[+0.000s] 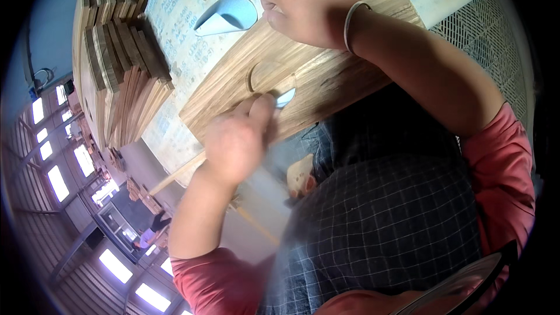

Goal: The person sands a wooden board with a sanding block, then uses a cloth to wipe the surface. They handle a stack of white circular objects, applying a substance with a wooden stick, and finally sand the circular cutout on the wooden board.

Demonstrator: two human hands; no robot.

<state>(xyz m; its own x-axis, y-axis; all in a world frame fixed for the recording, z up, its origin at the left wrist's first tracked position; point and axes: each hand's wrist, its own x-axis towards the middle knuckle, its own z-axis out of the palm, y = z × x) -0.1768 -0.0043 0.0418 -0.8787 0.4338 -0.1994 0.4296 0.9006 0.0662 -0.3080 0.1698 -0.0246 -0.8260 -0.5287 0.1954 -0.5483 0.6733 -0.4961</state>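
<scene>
A long wooden board [341, 79] with streaked grain lies slantwise in front of me, with a curved cut-out [252, 76] in its face. My left hand [236, 137] is closed at the near side of that cut-out, pinching a small pale blue sheet [285, 98] that looks like sandpaper. Over the board's far part, my right hand [309, 9] has its fingers curled down; what they hold, if anything, is hidden. A curled light blue sheet [228, 16] rests on the table just beyond the board.
Stacked shaped wooden boards [119, 76] stand along the table's left side. The table [181, 52] has a pale covering with faded blue print. A patterned mat [484, 38] shows at right. Far off at lower left, a person [150, 236] is in the workshop.
</scene>
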